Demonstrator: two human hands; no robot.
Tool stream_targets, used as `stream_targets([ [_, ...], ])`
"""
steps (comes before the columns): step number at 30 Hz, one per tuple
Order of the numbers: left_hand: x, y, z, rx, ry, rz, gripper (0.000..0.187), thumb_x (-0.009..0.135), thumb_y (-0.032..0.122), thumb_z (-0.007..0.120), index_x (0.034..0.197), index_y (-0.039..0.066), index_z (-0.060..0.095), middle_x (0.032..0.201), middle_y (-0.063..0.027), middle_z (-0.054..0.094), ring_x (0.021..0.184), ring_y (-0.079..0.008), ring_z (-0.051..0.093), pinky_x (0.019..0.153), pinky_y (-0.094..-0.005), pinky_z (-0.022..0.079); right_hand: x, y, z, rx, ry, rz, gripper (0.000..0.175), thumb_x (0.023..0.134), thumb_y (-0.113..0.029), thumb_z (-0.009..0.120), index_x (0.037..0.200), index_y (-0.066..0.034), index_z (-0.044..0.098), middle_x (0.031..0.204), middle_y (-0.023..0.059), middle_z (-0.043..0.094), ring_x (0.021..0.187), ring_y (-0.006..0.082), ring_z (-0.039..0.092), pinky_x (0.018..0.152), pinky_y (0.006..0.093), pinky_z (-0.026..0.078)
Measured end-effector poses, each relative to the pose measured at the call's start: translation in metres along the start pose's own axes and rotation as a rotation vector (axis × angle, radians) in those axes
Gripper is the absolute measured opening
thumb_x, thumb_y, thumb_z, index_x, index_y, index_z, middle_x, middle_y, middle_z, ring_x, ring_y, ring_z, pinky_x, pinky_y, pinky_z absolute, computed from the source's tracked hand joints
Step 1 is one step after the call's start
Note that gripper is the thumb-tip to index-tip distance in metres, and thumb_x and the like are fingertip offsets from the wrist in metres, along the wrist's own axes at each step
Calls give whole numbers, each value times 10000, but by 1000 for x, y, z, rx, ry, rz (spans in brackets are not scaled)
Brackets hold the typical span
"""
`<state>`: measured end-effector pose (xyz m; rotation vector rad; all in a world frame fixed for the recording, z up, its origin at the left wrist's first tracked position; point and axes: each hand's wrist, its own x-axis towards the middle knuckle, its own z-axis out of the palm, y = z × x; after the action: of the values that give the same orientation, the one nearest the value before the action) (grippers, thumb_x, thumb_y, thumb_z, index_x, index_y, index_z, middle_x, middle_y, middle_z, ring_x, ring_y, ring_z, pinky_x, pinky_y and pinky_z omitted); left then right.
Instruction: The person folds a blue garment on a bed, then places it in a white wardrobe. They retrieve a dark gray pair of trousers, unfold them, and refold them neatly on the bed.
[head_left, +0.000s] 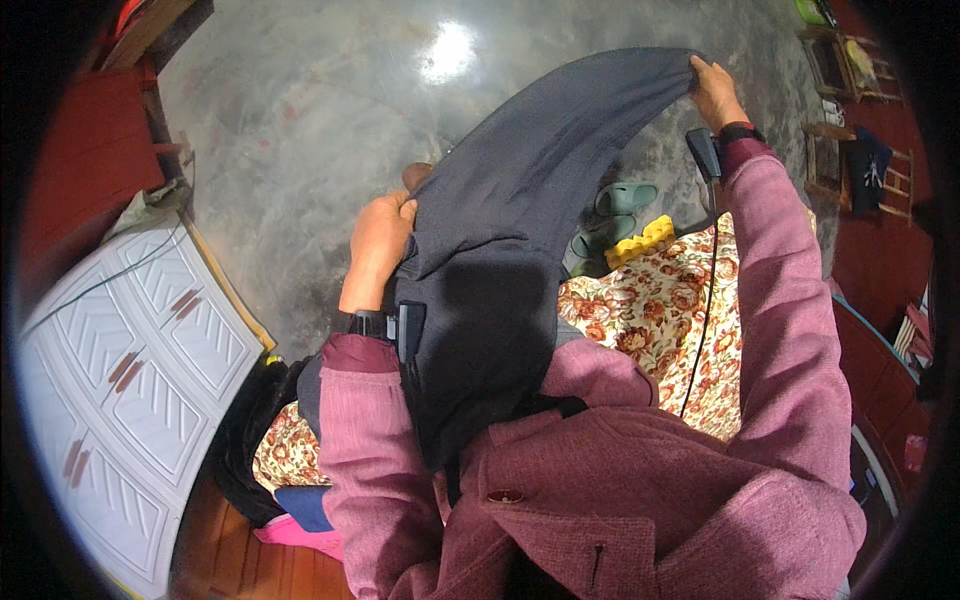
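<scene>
A dark grey cloth garment (525, 172) is stretched between my two hands, its lower part lying over my lap. My left hand (379, 232) grips its near left edge, fingers closed on the fabric. Farther out at the upper right, my right hand (716, 94) pinches the narrow far end. The garment curves up and to the right between them. What kind of garment it is, I cannot tell for certain. Both wrists wear dark bands with small black devices.
Floral fabric (645, 322) lies beneath and beside me, with green slippers (626, 198) and a yellow wavy-edged object (641, 241) near it. A white cabinet (150, 360) stands at left. Wooden chairs (825, 157) are at the right, on the grey floor (300, 135).
</scene>
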<state>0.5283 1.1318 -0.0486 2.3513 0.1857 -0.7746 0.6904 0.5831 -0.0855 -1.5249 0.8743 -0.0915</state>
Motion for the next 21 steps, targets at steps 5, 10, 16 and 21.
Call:
stream_targets([
  [5, 1, -10, 9, -49, 112, 81, 259, 961, 237, 625, 994, -13, 685, 762, -148, 663, 708, -257, 621, 702, -386, 494, 1, -11, 0, 4, 77, -56, 449, 975, -208, 632, 1306, 37, 453, 1216, 142, 615, 1043, 282, 617, 915, 429, 494],
  [10, -5, 2, -9, -121, 475, 114, 322, 956, 183, 590, 1227, 16, 641, 1112, -236, 670, 1046, -409, 634, 888, -461, 496, -14, -32, 4, 14, -100, -96, 303, 946, -198, 671, 1156, -4, 569, 1028, 93, 648, 912, 231, 630, 813, 398, 510],
  [16, -61, 45, -14, 74, 782, 485, 352, 902, 115, 619, 1245, 36, 626, 1187, -178, 635, 1102, -342, 602, 970, -451, 450, -22, -60, 3, -8, -111, -125, 235, 944, -203, 675, 1070, -22, 592, 994, 79, 643, 867, 226, 629, 760, 393, 520],
  [21, -135, 84, 52, 354, 178, 673, 554, 796, 342, 758, 1272, 95, 618, 1373, -96, 572, 1306, -285, 500, 1088, -554, 344, -16, -72, -13, 148, -83, -141, 401, 941, -206, 691, 1234, 14, 528, 1165, 144, 646, 1023, 268, 644, 891, 419, 524],
])
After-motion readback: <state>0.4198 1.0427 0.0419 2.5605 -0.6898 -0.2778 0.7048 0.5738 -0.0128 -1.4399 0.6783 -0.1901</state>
